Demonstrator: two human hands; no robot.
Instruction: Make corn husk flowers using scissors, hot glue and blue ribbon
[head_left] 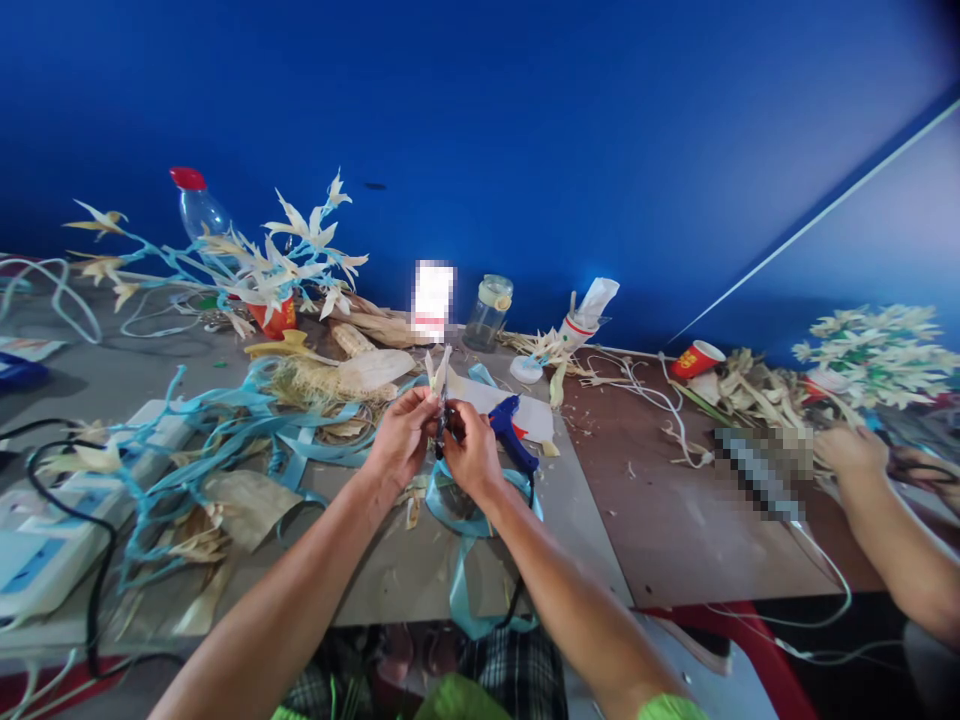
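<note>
In front of me, over the table, my left hand (pixel 405 430) pinches a pale corn-husk flower (pixel 432 374) whose narrow petals point up. Close against it, my right hand (pixel 474 448) is closed round what look like scissors (pixel 442 405), dark below with a lighter tip upward. The fingers partly hide both things. A blue hot glue gun (pixel 513 432) lies just right of my right hand. Under my hands is a roll of light blue ribbon (pixel 480 522), with one end hanging over the table edge.
Husk flowers (pixel 300 232) on blue stems stand in a red paper cup (pixel 276 318). Blue ribbon strips (pixel 247 425) and a white power strip (pixel 75 530) lie left. A glass jar (pixel 489 312) stands behind. At right, another person's hand (pixel 851 450) is near husks (pixel 757 395).
</note>
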